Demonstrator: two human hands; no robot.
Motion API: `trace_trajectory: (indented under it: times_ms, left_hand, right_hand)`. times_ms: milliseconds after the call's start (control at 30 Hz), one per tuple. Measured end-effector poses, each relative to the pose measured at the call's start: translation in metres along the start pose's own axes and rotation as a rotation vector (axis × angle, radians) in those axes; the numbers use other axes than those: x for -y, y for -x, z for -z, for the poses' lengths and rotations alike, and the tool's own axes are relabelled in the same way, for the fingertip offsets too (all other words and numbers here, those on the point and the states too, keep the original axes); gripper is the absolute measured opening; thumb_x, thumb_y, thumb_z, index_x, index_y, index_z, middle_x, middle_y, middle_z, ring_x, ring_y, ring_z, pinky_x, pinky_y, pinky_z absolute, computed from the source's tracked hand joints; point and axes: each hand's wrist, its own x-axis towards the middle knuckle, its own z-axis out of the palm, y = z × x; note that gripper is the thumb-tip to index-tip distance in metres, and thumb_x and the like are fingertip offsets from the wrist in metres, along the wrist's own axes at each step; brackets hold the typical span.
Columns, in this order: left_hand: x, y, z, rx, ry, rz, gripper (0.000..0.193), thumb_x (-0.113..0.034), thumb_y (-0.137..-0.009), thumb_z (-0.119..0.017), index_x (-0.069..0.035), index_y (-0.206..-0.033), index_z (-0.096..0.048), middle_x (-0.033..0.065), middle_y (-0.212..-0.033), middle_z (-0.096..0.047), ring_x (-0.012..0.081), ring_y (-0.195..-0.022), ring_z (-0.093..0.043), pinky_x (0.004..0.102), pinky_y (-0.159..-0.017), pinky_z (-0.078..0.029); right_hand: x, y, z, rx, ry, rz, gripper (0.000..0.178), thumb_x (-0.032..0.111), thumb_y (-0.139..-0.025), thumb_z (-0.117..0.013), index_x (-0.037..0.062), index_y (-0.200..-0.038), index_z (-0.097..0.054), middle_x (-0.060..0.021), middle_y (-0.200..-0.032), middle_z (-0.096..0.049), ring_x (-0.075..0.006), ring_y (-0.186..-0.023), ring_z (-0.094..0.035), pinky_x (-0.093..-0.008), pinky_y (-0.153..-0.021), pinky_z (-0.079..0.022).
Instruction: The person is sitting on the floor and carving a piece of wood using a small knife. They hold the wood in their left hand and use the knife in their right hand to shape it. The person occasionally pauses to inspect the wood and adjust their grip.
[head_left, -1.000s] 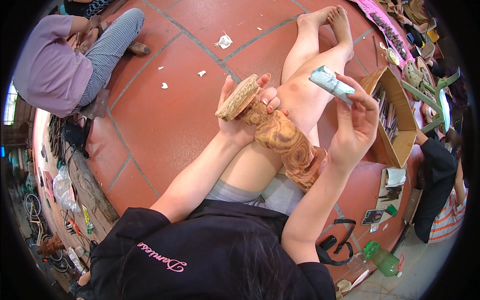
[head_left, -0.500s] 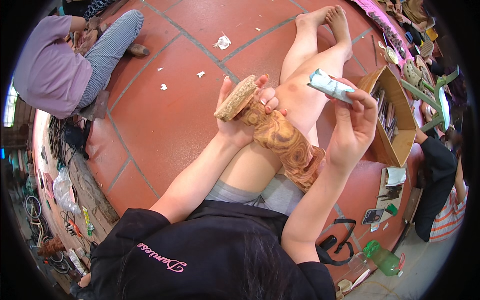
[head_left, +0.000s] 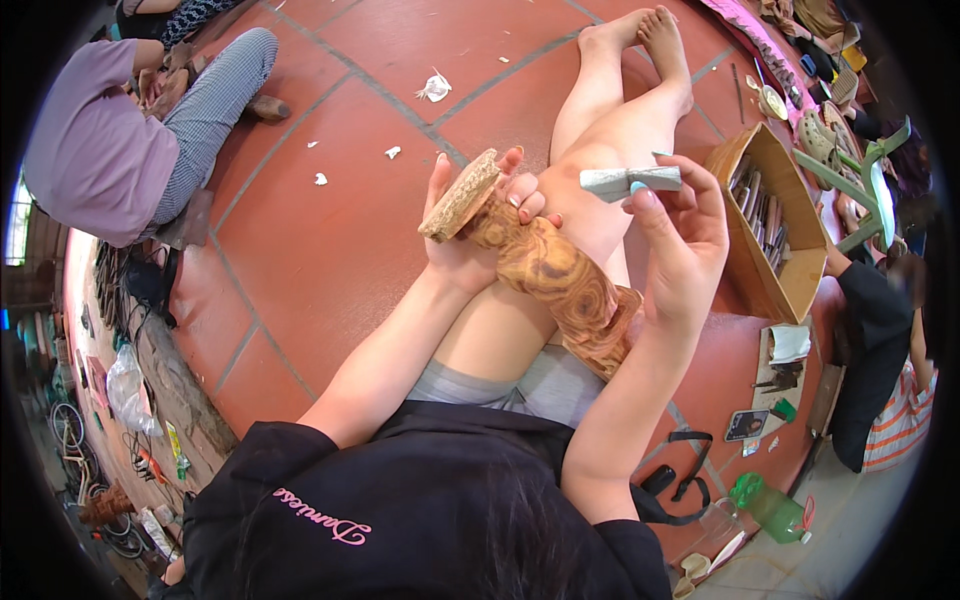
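Note:
A carved wooden figure with swirling brown grain lies slanted across my lap. My left hand is closed around its narrow part, just below the flat, rough-faced base, with the fingers curling over the far side. To the right, my right hand pinches a small roll of worn grey-white sheet that looks like sandpaper between thumb and fingers. The roll is held up level, apart from the wood. The figure's lower right end rests near my right forearm and is partly hidden by it.
An open cardboard box of thin sticks or tools stands at the right, beside a green plastic stool. A phone and a green bottle lie at lower right. A person sits at far left. White scraps dot the tiles.
My right hand has moved slightly left and turned the sandpaper-like roll from slanted to nearly level. My left hand still holds the figure; the whole view has shifted a little.

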Motion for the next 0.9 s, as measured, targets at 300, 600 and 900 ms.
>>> trace_trajectory:
  times_ms: [300, 600, 900]
  left_hand:
    - [0.002, 0.002, -0.006, -0.039, 0.063, -0.012, 0.065, -0.058, -0.092, -0.043, -0.002, -0.123, -0.047, 0.0041, -0.081, -0.038, 0.0179, -0.078, -0.04, 0.047, -0.093, -0.043]
    - [0.003, -0.001, -0.011, -0.009, 0.039, -0.001, 0.065, -0.059, -0.093, -0.038, -0.002, -0.122, -0.05, 0.0057, -0.082, -0.039, 0.0204, -0.081, -0.042, 0.0493, -0.096, -0.042]
    - [0.011, 0.002, -0.018, 0.02, 0.04, -0.01, 0.056, -0.048, -0.095, -0.045, -0.002, -0.126, -0.045, 0.0035, -0.084, -0.041, 0.0173, -0.081, -0.043, 0.0475, -0.1, -0.037]
  right_hand:
    - [-0.005, 0.002, -0.004, 0.012, -0.001, -0.007, 0.027, -0.004, -0.08, -0.072, -0.0011, -0.104, -0.059, -0.0025, -0.095, -0.062, -0.0081, -0.087, -0.055, -0.0227, -0.076, -0.042]
    - [0.009, 0.001, -0.01, 0.121, -0.165, -0.077, 0.019, -0.004, -0.092, -0.053, -0.002, -0.11, -0.044, -0.0154, -0.115, -0.055, -0.018, -0.101, -0.057, -0.0319, -0.076, -0.058]
    - [-0.011, -0.003, -0.004, 0.115, -0.164, -0.146, 0.03, 0.005, -0.095, -0.054, 0.0004, -0.123, -0.042, -0.014, -0.112, -0.06, -0.0171, -0.105, -0.058, -0.0306, -0.085, -0.051]
